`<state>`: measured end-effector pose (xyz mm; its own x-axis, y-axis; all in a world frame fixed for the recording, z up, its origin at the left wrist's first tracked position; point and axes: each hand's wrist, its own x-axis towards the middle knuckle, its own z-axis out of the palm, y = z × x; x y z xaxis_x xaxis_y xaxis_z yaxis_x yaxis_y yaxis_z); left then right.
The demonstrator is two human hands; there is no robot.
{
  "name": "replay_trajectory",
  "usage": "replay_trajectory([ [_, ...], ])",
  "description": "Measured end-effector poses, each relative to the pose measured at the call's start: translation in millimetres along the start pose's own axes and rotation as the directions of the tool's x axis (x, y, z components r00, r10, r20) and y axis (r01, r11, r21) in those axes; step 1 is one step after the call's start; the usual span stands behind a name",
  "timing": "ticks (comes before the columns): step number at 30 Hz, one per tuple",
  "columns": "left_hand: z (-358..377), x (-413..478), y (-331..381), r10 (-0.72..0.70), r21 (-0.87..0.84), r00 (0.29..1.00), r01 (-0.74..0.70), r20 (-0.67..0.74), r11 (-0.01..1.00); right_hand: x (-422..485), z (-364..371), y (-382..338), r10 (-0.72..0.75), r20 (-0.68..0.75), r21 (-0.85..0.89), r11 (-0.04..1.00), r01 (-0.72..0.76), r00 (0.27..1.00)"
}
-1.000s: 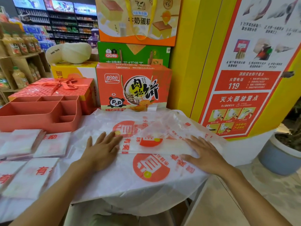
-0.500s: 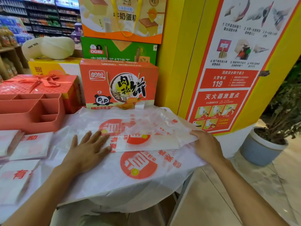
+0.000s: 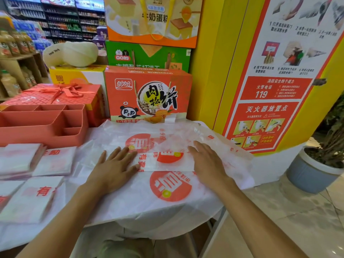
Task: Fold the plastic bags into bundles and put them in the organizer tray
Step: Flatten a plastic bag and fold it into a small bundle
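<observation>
Two hands lie flat on one plastic bag (image 3: 167,203), set well apart from each other. Left hand (image 3: 115,168): palm down, fingers straight and slightly spread, pressing the left end of a folded-over band of the bag. Right hand (image 3: 208,164): palm down, fingers straight, pressing the right end of the same band. Neither hand grips anything.

The bag is white with round red logos. It is spread across the counter (image 3: 91,135) directly in front of the person, and its near edge hangs over the counter's front. Its far edge reaches the foot of an orange carton (image 3: 149,95) printed with a panda.

Organizer tray (image 3: 42,138): salmon red, several compartments, open side up, standing at the far left of the counter, apart from the bag. Several folded bundles (image 3: 54,161) lie flat just in front of the tray, left of the left hand. A red gift box (image 3: 61,94) with a ribbon stands behind the tray.
</observation>
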<state>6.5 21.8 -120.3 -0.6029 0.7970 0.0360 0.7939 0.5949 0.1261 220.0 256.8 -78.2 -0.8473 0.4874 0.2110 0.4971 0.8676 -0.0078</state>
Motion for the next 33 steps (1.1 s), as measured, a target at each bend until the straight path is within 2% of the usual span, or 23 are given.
replay_trajectory([
  [4, -0.8, 0.9, 0.6, -0.003, 0.0, 1.0, 0.003, 0.013, 1.0, 2.0, 16.8, -12.7, 0.048, 0.002, 0.166, 0.985, -0.048, 0.999],
  [8, -1.1, 0.1, 1.0, -0.01, -0.003, 1.0, 0.01, 0.013, 1.0, -1.1, 26.6, -9.7, 0.099, -0.117, 0.316, 0.947, -0.058, 0.988],
  [10, -1.0, 0.1, 0.8, -0.011, -0.002, 1.0, 0.011, 0.02, 1.0, -3.2, 27.4, -1.9, 0.047, -0.093, 0.374, 0.928, -0.009, 0.995],
  [12, -1.5, 0.7, 0.5, -0.009, 0.001, 1.0, 0.009, 0.029, 1.0, -8.2, 24.6, 7.2, -0.067, 0.024, 0.414, 0.909, 0.051, 0.997],
  [15, -2.4, 1.3, 0.8, 0.014, -0.02, 1.0, -0.014, 0.02, 1.0, -13.2, 18.7, 15.7, -0.184, 0.158, 0.332, 0.935, 0.124, 0.97],
  [21, -7.4, -4.3, 1.8, 0.17, -0.046, 0.985, -0.172, -0.04, 0.984, -15.6, 4.4, 3.1, -0.288, 0.066, 0.125, 0.952, 0.278, 0.955],
  [24, -15.6, -11.1, 9.2, 0.193, -0.033, 0.975, -0.197, -0.111, 0.98, -20.4, -10.0, -0.3, -0.237, 0.073, 0.122, 0.966, 0.227, 0.969],
  [28, -35.6, -18.7, 20.5, 0.268, 0.071, 0.935, -0.259, -0.232, 0.963, -26.8, -32.7, -1.8, -0.178, 0.072, 0.08, 0.982, 0.172, 0.981],
  [30, -54.2, -15.2, 20.2, 0.284, 0.114, 0.899, -0.261, -0.333, 0.959, -28.8, -45.8, -1.7, -0.156, -0.002, 0.085, 0.984, 0.156, 0.988],
  [33, -90.2, -1.1, 15.3, 0.351, 0.194, 0.816, -0.293, -0.46, 0.936, -26.6, -55.1, -2.7, -0.154, -0.215, 0.132, 0.974, 0.185, 0.964],
])
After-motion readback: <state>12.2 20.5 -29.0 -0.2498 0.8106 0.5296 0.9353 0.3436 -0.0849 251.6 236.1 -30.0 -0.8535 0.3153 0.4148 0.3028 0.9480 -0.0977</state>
